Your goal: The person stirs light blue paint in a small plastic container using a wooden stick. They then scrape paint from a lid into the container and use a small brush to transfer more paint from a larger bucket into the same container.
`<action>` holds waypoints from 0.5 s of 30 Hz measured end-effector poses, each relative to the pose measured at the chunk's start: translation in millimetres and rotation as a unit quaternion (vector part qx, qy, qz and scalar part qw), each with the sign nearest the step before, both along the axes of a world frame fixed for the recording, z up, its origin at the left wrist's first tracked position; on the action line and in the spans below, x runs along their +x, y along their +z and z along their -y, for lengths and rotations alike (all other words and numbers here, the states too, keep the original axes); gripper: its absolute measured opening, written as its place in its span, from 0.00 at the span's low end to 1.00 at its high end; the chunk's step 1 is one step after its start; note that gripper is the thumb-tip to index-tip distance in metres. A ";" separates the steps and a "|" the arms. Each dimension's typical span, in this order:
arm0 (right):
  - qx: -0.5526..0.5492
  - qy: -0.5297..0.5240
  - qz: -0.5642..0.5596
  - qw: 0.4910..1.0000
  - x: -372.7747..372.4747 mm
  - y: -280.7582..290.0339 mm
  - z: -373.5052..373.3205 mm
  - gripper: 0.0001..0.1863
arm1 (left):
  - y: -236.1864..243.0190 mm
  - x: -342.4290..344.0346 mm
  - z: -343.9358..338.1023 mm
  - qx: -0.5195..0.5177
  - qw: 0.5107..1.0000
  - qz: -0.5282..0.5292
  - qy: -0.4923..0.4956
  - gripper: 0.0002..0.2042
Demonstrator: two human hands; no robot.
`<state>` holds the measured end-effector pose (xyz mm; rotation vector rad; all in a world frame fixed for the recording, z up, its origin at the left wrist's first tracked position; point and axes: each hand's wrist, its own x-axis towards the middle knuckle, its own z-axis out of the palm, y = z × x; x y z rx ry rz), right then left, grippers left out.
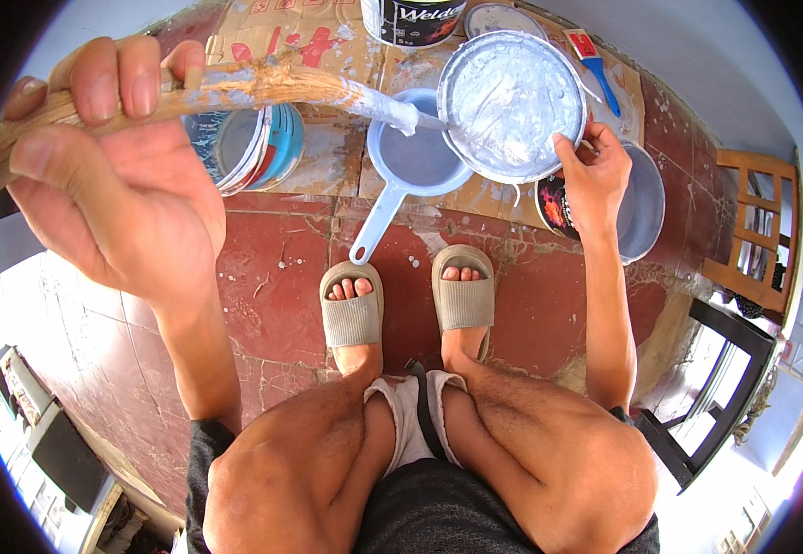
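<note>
My left hand (124, 185) is wrapped round a rough wooden stick (272, 85), whose far end is coated in pale paint. That end hangs over a light blue long-handled plastic dipper (390, 198) on cardboard (318, 46). My right hand (595, 180) grips the rim of a round lid or shallow container (512, 97), thickly smeared with pale paint and held tilted beside the stick's tip.
Paint buckets stand at the left (286, 148), back (392, 23) and right (641, 203). A blue-handled brush (595, 74) lies beyond. A wooden chair (752, 231) and a black frame (724, 360) are at the right. My sandalled feet rest on red tiles.
</note>
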<state>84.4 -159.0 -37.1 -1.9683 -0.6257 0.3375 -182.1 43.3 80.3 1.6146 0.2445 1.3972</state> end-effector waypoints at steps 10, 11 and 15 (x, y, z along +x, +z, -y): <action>0.022 0.013 0.051 0.998 -3.4 7.4 -1.4 0.16 | -0.8 4.9 5.9 -0.013 1.000 -0.002 -0.023 0.14; 0.028 0.013 0.058 0.998 -4.1 7.9 -1.5 0.16 | -2.0 4.6 5.3 -0.011 1.000 -0.003 -0.023 0.14; 0.043 0.019 0.081 0.996 -9.1 10.8 -5.2 0.15 | -0.2 0.7 2.5 0.006 1.000 0.006 -0.016 0.13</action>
